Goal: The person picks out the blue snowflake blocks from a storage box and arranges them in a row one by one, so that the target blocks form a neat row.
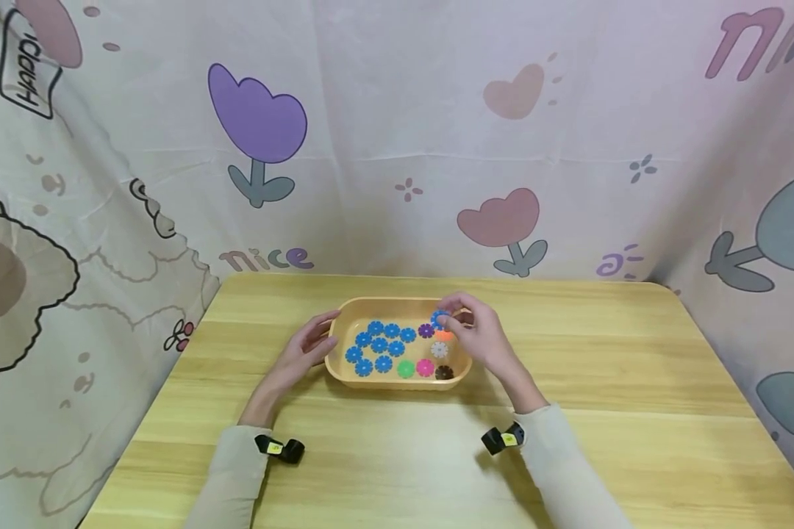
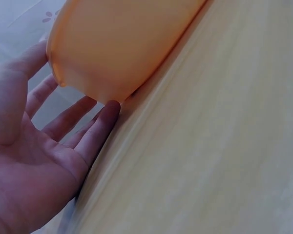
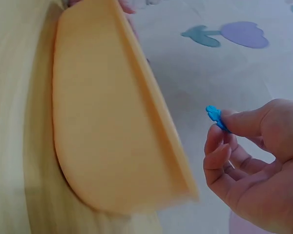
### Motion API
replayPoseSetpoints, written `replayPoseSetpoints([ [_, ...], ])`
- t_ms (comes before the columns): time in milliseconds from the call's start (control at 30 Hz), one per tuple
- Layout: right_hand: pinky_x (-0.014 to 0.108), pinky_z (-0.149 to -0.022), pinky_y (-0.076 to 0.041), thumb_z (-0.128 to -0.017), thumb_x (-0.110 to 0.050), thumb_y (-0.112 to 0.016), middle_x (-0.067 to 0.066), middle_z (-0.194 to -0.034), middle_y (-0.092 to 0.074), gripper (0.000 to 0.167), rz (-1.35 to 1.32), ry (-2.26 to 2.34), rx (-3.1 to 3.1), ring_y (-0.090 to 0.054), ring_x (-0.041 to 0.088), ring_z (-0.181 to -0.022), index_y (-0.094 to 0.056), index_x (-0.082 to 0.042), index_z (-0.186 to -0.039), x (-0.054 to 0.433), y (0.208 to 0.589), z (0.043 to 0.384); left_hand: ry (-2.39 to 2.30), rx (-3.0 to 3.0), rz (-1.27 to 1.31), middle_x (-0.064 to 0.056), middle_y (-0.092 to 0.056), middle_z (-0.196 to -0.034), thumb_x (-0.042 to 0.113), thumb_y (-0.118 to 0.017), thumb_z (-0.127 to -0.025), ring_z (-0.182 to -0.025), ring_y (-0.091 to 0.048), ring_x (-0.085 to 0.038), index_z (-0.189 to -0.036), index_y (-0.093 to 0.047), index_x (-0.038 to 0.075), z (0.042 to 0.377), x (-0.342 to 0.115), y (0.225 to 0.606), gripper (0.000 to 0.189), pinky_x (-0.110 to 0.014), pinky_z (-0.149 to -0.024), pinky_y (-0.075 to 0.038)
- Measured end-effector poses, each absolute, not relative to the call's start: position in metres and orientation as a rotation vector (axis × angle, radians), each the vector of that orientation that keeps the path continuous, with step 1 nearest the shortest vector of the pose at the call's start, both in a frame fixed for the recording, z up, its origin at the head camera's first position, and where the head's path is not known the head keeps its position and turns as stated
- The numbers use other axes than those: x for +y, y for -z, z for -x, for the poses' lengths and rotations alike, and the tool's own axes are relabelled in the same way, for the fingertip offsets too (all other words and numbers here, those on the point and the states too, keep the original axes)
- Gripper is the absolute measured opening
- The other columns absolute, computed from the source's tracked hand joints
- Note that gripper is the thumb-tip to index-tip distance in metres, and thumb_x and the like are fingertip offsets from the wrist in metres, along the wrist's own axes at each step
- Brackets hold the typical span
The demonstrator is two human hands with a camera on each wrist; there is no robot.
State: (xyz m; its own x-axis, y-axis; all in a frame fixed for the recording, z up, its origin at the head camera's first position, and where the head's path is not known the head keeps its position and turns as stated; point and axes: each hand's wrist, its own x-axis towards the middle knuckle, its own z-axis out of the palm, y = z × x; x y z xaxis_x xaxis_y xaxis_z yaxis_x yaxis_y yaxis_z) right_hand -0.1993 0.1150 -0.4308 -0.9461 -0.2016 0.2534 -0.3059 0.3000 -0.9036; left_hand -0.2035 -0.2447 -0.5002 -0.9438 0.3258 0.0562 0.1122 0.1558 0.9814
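A peach-coloured plastic tray [image 1: 397, 384] stands on the table, holding small notched plastic discs. My right hand [image 1: 478, 334] pinches a blue notched disc [image 3: 215, 116] between thumb and fingertips, over the tray's right end. At the left end, my left hand [image 1: 304, 348] touches the tray's outer wall and rim with its fingers fairly straight. Several blue discs [image 1: 379, 344] lie flat in the left and middle of the tray. Along the right side are a purple disc [image 1: 426, 330], orange disc [image 1: 444, 336], white disc [image 1: 440, 350], black disc [image 1: 444, 372], pink disc [image 1: 426, 367] and green disc [image 1: 406, 369].
The wooden table [image 1: 384, 455] carries the tray near its far edge. A printed cloth [image 1: 397, 110] hangs behind the table and along both sides. Black wrist cameras [image 1: 503, 439] sit on both sleeves.
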Motion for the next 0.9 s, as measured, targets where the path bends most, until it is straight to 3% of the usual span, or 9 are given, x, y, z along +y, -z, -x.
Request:
replayPoseSetpoints([
  [333,0.025,-0.056,-0.054,-0.099,-0.001,-0.066,0.023,-0.102,-0.062,0.020,-0.301,-1.860,-2.391,-0.065,0.033,-0.075,-0.066,0.005,-0.118,0.158,0.436,0.197,-1.889,2.259,-0.445,-0.024,-0.037,-0.159,0.020,-0.058,-0.107,-0.141,-0.042,-0.045,-0.157,-0.041,0.016,0.203,-0.247,0.502,0.053,-0.044,-0.099,-0.055],
  [467,0.029,-0.060,-0.059,-0.100,0.000,-0.064,0.025,-0.102,-0.063,0.022,-0.282,-1.829,-2.407,-0.066,0.027,-0.077,-0.065,0.007,-0.120,0.170,0.442,0.201,-1.888,2.252,-0.442,-0.023,-0.037,-0.159,0.021,-0.058,-0.107,-0.140,-0.043,-0.044,-0.157,-0.041,0.018,0.205,-0.248,0.503,0.053,-0.045,-0.100,-0.054],
  [600,0.036,-0.067,-0.063,-0.100,0.000,-0.064,0.026,-0.100,-0.064,0.023,-0.272,-1.817,-2.410,-0.068,0.032,-0.081,-0.065,0.006,-0.122,0.177,0.447,0.205,-1.900,2.250,-0.454,-0.023,-0.038,-0.158,0.020,-0.058,-0.107,-0.140,-0.044,-0.044,-0.157,-0.041,0.018,0.207,-0.249,0.501,0.053,-0.044,-0.099,-0.055],
  [767,0.035,-0.069,-0.063,-0.099,0.004,-0.062,0.025,-0.099,-0.065,0.022,-0.249,-1.779,-2.460,-0.069,0.040,-0.083,-0.067,0.007,-0.120,0.182,0.458,0.207,-1.903,2.244,-0.454,-0.023,-0.039,-0.158,0.019,-0.058,-0.106,-0.139,-0.045,-0.043,-0.156,-0.042,0.019,0.206,-0.250,0.501,0.053,-0.040,-0.097,-0.056],
  [900,0.033,-0.069,-0.062,-0.097,0.003,-0.064,0.022,-0.100,-0.068,0.024,-0.194,-1.699,-2.552,-0.069,0.039,-0.085,-0.069,0.006,-0.121,0.188,0.468,0.205,-1.896,2.238,-0.445,-0.021,-0.039,-0.158,0.021,-0.058,-0.107,-0.139,-0.045,-0.041,-0.156,-0.042,0.021,0.205,-0.248,0.503,0.052,-0.040,-0.097,-0.056],
])
